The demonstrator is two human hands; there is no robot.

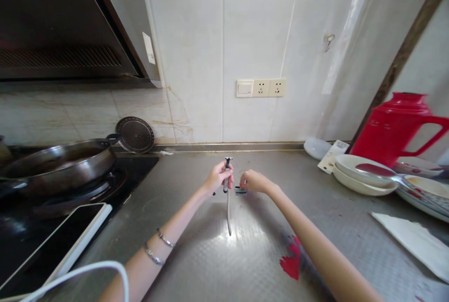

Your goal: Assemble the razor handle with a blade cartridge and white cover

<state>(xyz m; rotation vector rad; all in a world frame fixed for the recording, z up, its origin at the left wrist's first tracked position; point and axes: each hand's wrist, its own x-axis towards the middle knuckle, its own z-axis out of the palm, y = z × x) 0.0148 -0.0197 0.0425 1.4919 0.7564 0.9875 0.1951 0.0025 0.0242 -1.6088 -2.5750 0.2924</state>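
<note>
Near the middle of the metal counter point(196, 227), my left hand point(220, 176) is closed around a small black and grey handle-like tool point(226, 181), held upright with a short metal crosspiece at its top. A thin grey strip or cord point(229, 215) runs from below the tool toward me. My right hand point(251, 181) is beside it, fingers bent down over a few small dark and green pieces point(240, 190) on the counter. Whether its fingertips grip one of them is too small to tell. A small black bit lies by my left wrist.
At left are a stove point(140, 171) with a large pan point(66, 164), a round dark disc point(135, 134) and a phone point(56, 255) with a white cable point(105, 264). Bowls point(365, 180), a red thermos point(393, 129) and white paper point(414, 241) stand or lie at right.
</note>
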